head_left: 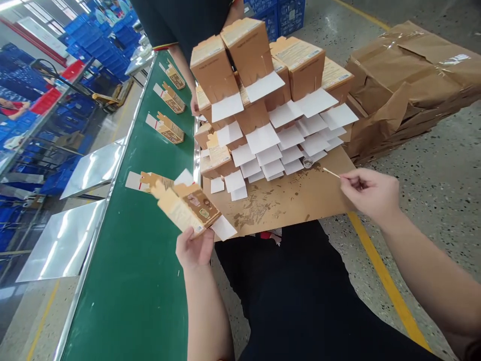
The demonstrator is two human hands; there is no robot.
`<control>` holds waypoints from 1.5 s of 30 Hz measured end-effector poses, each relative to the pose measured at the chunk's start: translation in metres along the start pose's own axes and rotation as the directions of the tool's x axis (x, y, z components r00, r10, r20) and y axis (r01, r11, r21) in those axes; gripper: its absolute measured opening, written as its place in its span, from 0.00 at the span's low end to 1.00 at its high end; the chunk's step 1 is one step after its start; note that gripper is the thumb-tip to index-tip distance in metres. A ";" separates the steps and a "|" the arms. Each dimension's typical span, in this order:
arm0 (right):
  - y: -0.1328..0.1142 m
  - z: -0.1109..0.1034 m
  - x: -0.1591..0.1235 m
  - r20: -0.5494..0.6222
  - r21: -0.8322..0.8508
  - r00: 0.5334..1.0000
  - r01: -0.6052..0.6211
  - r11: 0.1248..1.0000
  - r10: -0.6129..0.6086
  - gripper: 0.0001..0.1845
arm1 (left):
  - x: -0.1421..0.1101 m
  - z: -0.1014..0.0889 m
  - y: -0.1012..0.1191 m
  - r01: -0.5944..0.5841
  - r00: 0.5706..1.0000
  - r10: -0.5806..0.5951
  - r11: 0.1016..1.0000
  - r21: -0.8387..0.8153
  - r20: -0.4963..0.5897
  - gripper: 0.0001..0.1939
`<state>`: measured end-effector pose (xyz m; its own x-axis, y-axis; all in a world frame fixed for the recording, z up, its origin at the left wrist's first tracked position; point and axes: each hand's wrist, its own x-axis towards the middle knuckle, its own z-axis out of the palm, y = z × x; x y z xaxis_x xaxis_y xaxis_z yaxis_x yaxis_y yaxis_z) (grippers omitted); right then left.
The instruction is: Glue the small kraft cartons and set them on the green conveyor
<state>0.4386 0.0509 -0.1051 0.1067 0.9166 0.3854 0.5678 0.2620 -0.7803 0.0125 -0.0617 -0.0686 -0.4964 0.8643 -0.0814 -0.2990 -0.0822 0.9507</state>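
My left hand [194, 246] grips a small brown printed carton [190, 204] by its lower end, tilted over the edge of the green conveyor belt [139, 260]; a white flap hangs open at its right. My right hand [370, 193] pinches a thin wooden stick [331, 172], its tip pointing left toward a small round pot [308, 162] on the stained cardboard sheet [285, 195]. A tall stack of the same cartons [263, 100], white flaps hanging open, stands on the far part of that sheet.
Several opened cartons [170, 129] lie spaced along the belt. Another person in dark clothes [180, 25] stands at the far end of the stack. Flattened brown boxes [406, 85] lie at right on the floor. Blue crates [93, 45] fill the far left.
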 end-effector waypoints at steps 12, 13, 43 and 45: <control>-0.011 0.032 0.070 0.450 -0.373 0.893 0.169 0.912 0.018 0.08 | -0.012 0.007 -0.063 -0.002 0.998 0.008 0.997 0.077 -0.068 0.51; -0.009 0.033 0.072 0.457 -0.378 0.889 0.174 0.909 0.020 0.09 | -0.012 0.008 -0.065 0.004 0.997 0.003 0.996 0.087 -0.077 0.51; -0.049 0.140 -0.115 0.506 0.228 0.689 0.473 0.851 -0.519 0.17 | -0.023 0.023 -0.097 -0.081 0.989 0.123 0.914 0.397 -0.082 0.48; -0.050 0.134 -0.116 0.471 0.255 0.710 0.458 0.852 -0.523 0.17 | -0.028 0.026 -0.097 -0.095 0.987 0.142 0.892 0.442 -0.074 0.46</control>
<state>0.2885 -0.0279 -0.1772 -0.6060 0.6562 0.4497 0.3245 0.7200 -0.6134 0.0767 -0.0652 -0.1512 -0.5930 0.8045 0.0322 0.1403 0.0638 0.9881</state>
